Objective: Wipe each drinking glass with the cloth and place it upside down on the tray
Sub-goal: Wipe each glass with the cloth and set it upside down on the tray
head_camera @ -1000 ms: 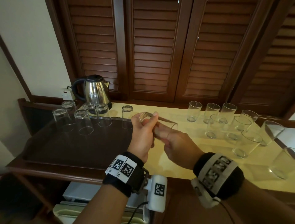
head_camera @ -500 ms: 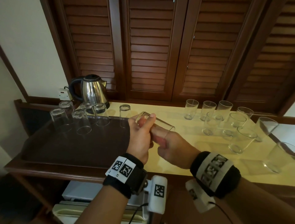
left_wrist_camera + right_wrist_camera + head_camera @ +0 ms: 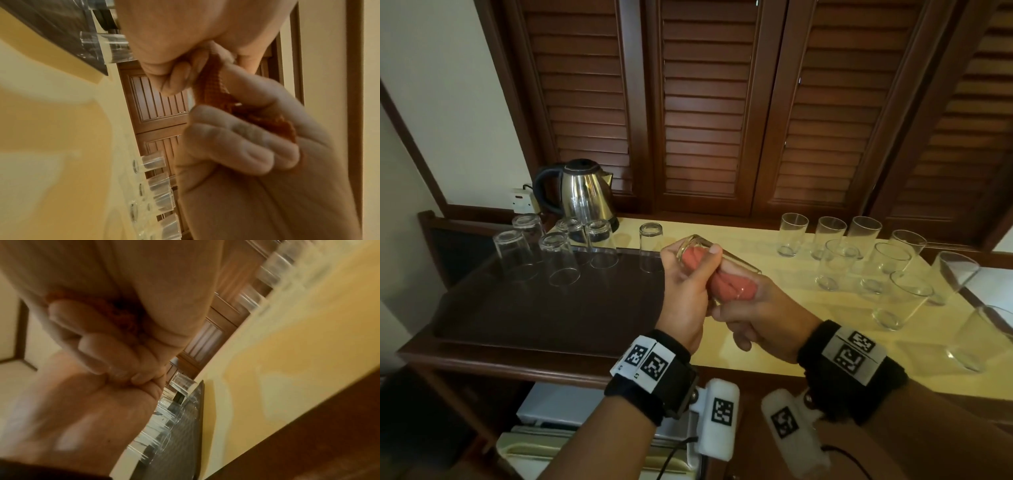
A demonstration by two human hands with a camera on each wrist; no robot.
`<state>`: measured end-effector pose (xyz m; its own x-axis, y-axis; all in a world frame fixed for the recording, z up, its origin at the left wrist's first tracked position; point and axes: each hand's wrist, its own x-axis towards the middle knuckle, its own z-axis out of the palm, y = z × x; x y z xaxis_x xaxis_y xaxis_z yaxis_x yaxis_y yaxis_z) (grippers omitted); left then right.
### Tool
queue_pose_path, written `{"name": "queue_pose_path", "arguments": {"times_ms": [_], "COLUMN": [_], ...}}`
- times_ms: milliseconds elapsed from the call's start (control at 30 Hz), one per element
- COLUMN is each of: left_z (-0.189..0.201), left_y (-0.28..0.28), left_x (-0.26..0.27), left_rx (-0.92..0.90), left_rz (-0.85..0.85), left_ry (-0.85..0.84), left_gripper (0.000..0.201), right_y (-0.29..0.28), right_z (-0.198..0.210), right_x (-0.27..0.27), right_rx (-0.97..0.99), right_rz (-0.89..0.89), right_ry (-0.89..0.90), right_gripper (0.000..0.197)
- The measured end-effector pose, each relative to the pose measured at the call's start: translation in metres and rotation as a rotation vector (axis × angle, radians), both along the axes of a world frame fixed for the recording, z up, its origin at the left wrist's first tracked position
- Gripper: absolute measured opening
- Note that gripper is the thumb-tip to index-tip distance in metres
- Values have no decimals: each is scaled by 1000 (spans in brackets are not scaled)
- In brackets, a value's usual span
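1. Centrally, the left hand (image 3: 685,298) grips a drinking glass (image 3: 717,265) tilted on its side, base toward the far left, mouth toward the near right; thumb and fingers curl round its wall.
2. The right hand (image 3: 760,322) holds a reddish cloth (image 3: 729,286) bunched into the mouth of the glass, its fingers curled around the fabric; in the left wrist view the cloth (image 3: 216,87) shows a fine grid weave, pinched between the fingers (image 3: 236,134) of that hand.
3. The held glass sits above the boundary between the dark tray (image 3: 544,315) at left and the yellow counter (image 3: 791,346) at right, touching neither.
4. Six inverted glasses stand along the far edge of the tray: five clustered at the far left (image 3: 558,257), and a single one (image 3: 650,246) just left of the hands.
5. Upright glasses (image 3: 839,260) are grouped on the right part of the counter, well apart from the tray; those at the right margin are distorted by the lens.
6. A steel kettle (image 3: 582,192) with a black handle stands behind the tray, in front of louvred wooden doors (image 3: 709,102).
7. The right wrist view is blurred; only curled fingers (image 3: 96,344) and a trace of cloth are discernible.
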<state>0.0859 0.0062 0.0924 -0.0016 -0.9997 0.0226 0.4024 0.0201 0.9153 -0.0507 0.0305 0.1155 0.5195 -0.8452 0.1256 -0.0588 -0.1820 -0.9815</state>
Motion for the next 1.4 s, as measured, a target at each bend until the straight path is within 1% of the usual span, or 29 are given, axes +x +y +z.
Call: {"name": "queue_pose_path", "arguments": {"times_ms": [33,100,133,167,200,233,300,367,400,467,533,567,600,700,733,767,800,833,900,933,967,1067,1100,1133,1167,1233,1300,1367,1400], "left_z": [4,8,9,9,9,9,8,10,12,14,13,13,14,12,13,14,16,15,14,13,11,3,1,0,0,1,2,0,-2], "left_y": [0,-4,-6,-7,-7,-6,-2,-3,-4,-11,-16,-16,-14,-13,-14,-16,-18,-21,-24,-23,-21,-14,-14,-14,-16,-19,-20,-18,-16], "left_x": [1,3,4,4,3,2,1,3,4,7,9,8,6,2,2,4,6,8,8,7,5,0,1,2,4,5,5,5,5], "left_rx": [5,61,86,102,100,84,46,7,6,50,64,61,50,7,-12,-12,13,58,119,123,113,61,35,17,23,89,133,111,92], "left_rz": [-5,10,14,15,27,47,50,5,-19,-48,-24,-5,12,-9,-27,-36,-44,-50,-49,-35,-13,28,19,14,16,18,24,48,52], "left_ry": [-66,-203,-215,-197,-166,-137,-75,-126,-195,-268,-238,-197,-158,-25,-36,-99,-177,-249,-263,-229,-183,-47,-42,-78,-129,-203,-182,-139,-103], "left_gripper": [44,43,44,46,45,43,38,39,42,48,47,44,40,38,40,40,40,41,42,41,40,38,39,38,38,46,53,47,43], "right_y": [-3,-10,-10,-9,-9,-10,-9,-10,-11,-14,-17,-17,-19,-18,-18,-19,-20,-21,-24,-24,-25,-24,-23,-23,-23,-25,-25,-25,-26], "right_z": [-2,-7,-8,-10,-11,-11,-9,-8,-9,-11,-12,-13,-14,-4,0,1,0,-3,-8,-13,-16,-12,-9,-9,-11,-18,-23,-23,-20], "right_x": [-1,-1,2,4,7,7,6,1,0,0,4,6,7,5,2,-2,-3,-3,1,4,5,4,1,-1,-2,2,9,11,11], "right_rx": [-31,-339,-502,-604,-596,-499,-186,51,63,-175,-452,-517,-448,22,147,162,88,-89,-467,-554,-538,-36,139,209,155,-210,-490,-357,-189], "right_rz": [-32,-140,-171,-181,-160,-132,-52,-26,-33,-97,-175,-185,-165,-50,-22,-15,-14,-38,-122,-158,-161,-59,-20,-1,-19,-103,-180,-153,-131], "right_ry": [42,370,563,657,632,504,183,-16,-23,178,448,499,458,0,-91,-82,5,176,563,638,622,156,7,-53,-21,284,548,453,303], "right_gripper": [66,73,76,76,73,68,59,54,54,63,70,68,66,59,54,54,61,71,82,79,74,63,62,64,68,82,84,76,69]}}
